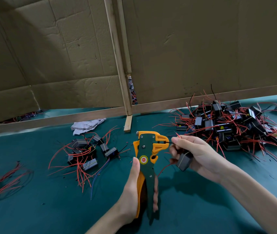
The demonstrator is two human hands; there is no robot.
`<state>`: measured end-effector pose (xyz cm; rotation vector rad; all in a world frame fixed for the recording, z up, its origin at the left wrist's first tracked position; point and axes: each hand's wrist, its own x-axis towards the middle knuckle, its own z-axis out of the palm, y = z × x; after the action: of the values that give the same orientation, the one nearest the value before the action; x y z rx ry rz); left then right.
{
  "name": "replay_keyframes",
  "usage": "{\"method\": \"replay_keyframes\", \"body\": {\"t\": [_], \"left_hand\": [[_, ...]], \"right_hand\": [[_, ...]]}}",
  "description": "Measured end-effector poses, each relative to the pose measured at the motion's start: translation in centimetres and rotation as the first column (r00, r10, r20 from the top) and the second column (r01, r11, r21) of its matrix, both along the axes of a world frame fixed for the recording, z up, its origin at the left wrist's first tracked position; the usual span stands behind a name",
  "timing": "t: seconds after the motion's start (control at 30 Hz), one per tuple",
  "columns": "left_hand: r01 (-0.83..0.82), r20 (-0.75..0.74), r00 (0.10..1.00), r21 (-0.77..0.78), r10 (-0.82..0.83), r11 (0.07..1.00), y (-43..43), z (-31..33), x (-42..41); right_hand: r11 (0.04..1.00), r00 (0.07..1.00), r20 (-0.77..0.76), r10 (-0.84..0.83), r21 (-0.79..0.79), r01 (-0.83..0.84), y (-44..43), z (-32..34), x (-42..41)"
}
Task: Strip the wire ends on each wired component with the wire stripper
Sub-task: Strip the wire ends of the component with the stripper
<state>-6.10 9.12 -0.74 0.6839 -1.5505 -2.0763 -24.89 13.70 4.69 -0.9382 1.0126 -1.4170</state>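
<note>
**A:** Mid-strip, folks! The left hand (139,188) has its fingers wrapped right round both handles of the wire stripper (147,149), holding it upright over the green mat (50,208).

**B:** And the right hand (193,152)?

**A:** Thumb and forefinger pinch a black wire (170,142) whose end sits in the stripper's orange head. The lower fingers cradle the grey block (184,161) it belongs to, and a red lead (164,168) dangles below.

**B:** How far along, would you say?

**A:** Early going, by my reckoning. The small heap (88,152) left of the tool looks like the finished lot, just a handful of blocks. The big heap (232,125) on the right, bristling with red leads, looks like what's waiting. I can't make out bare ends from here, so that's a guess.

**B:** Anything in the way?

**A:** Nothing crowding the tool. There's a crumpled rag (87,125) behind the small heap, a wooden post (128,123) against the cardboard wall (202,48), and a bundle of loose wires (4,176) at the far left edge. The snag I'd expect is that tangle on the right: lift one block and its neighbours may well come along.
</note>
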Motion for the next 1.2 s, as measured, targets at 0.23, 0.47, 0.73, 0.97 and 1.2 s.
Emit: {"method": "replay_keyframes", "body": {"t": [0.23, 0.47, 0.73, 0.97, 1.2], "left_hand": [[0.123, -0.094, 0.989, 0.103, -0.114, 0.987, -0.9, 0.2, 0.1], [-0.018, -0.176, 0.982, 0.256, 0.065, 0.966, -1.5, 0.4, -0.1], [-0.114, -0.197, 0.957, 0.424, 0.214, 0.898, -2.4, 0.4, -0.3], [-0.102, -0.206, 0.955, 0.452, 0.215, 0.886, -2.4, 0.5, 0.2], [-0.101, -0.215, 0.952, 0.447, 0.216, 0.889, -2.4, 0.3, -0.1]], "right_hand": [[0.999, 0.999, -0.032, -0.033, -0.004, 0.033, 0.0, 0.0, -0.1], [0.990, 0.993, -0.044, -0.107, -0.092, 0.103, 0.2, 1.3, -0.1], [0.945, 0.929, -0.362, 0.080, -0.270, -0.186, -4.1, 8.4, 7.1], [0.945, 0.523, -0.852, 0.016, -0.157, -0.285, -12.6, 8.3, 16.7], [0.927, 0.344, -0.936, 0.077, -0.060, -0.371, -10.7, 6.6, 12.9]]}}
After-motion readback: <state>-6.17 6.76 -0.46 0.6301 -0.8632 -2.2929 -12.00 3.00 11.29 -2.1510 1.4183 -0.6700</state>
